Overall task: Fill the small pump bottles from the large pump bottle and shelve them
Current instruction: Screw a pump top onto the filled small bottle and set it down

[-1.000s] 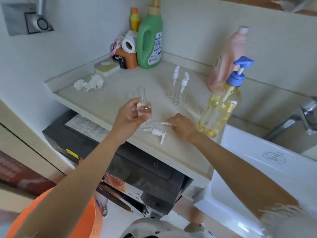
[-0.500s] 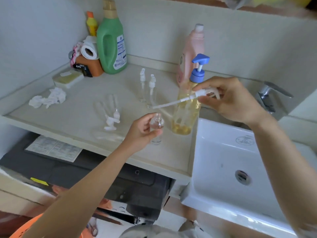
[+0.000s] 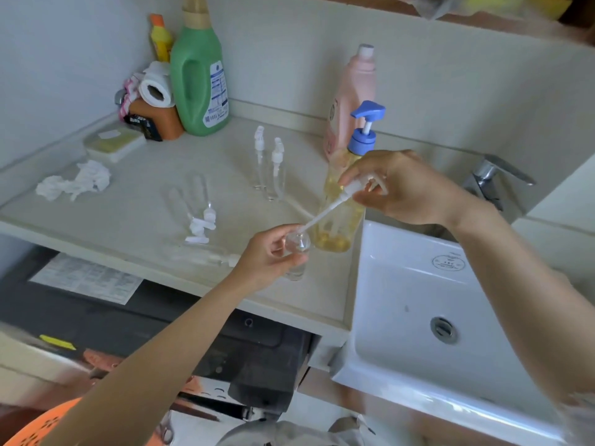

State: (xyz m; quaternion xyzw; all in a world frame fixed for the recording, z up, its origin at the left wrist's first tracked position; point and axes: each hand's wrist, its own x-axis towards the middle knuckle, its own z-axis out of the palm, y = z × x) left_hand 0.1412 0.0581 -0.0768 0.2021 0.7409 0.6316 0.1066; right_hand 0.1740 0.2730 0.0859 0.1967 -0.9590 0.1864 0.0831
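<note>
Left hand [image 3: 270, 252] grips 1 small bottle [image 3: 297, 249]; our right hand [image 3: 399, 188] pinches its pump head [image 3: 349, 189], tube at the mouth. Next we seat and tighten it.

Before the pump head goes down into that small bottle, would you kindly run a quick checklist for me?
1. Left hand grips small bottle: ok.
2. Right hand pinches pump head: ok.
3. Dip tube tip at the bottle's mouth: ok.
4. Tube in line with the neck: not ok, slanted.
5. Liquid inside the small bottle: cannot tell.
6. Large pump bottle standing upright on the counter: ok.
</note>
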